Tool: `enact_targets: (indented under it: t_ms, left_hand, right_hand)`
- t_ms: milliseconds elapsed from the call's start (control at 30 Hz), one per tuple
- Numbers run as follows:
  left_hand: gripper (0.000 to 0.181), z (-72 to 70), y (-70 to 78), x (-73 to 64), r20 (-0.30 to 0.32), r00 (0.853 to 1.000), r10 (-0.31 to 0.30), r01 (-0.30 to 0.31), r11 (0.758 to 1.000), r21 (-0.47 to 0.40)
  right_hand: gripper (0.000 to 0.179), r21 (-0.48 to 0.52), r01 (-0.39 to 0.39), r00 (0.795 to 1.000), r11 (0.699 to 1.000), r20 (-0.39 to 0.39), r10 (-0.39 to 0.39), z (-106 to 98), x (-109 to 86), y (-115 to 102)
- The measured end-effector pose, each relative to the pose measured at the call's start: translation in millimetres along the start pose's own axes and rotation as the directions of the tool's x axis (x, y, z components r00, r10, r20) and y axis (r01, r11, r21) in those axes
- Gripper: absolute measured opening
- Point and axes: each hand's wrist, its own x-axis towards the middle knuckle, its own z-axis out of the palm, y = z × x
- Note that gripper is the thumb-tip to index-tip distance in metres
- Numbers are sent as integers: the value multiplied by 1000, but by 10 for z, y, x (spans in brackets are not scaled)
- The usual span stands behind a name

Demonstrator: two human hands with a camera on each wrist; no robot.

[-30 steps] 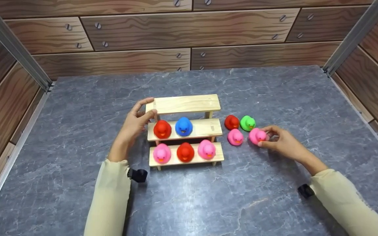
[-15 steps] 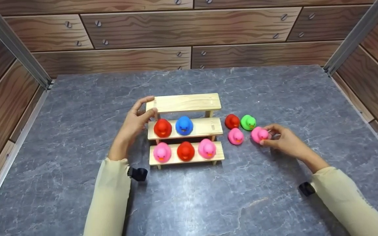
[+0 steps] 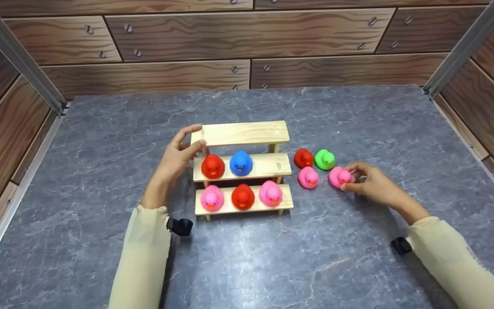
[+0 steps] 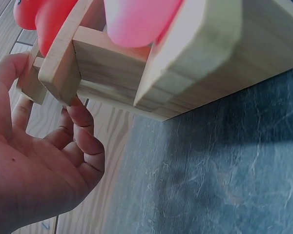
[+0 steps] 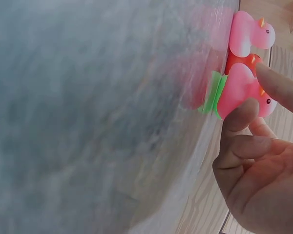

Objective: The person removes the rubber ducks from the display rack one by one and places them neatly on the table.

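A three-step wooden display stand [image 3: 240,134] stands mid-table in the head view. My left hand [image 3: 174,161] grips the left end of its top step, thumb at the front edge and a finger at the back. On the middle step sit a red rubber duck [image 3: 212,166] and a blue one; the bottom step bears two pink ducks and a red duck [image 3: 242,197] between them. To the right of the stand, my right hand [image 3: 373,184] pinches a pink rubber duck [image 3: 339,177] by its right side, low at the tabletop. The right wrist view shows this pink duck [image 5: 239,90] between thumb and fingers.
Close by the held duck are a red duck [image 3: 303,158], a green duck [image 3: 324,159] and another pink duck [image 3: 308,177], all on the grey marbled table [image 3: 247,266]. Wood-patterned walls [image 3: 247,38] enclose the back and sides.
My right hand has shifted the pink duck slightly to the right, away from the other pink one, and then held nearly still. The left hand keeps its grip on the stand.
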Motion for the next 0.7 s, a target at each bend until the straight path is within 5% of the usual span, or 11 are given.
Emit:
enact_targets:
  t_ms: [700]
  left_hand:
    - [47, 3, -1, 6, 1, 1000, 17, -17, 1000, -9]
  right_hand:
    - [52, -49, -17, 1000, 999, -13, 16, -68, 55, 35]
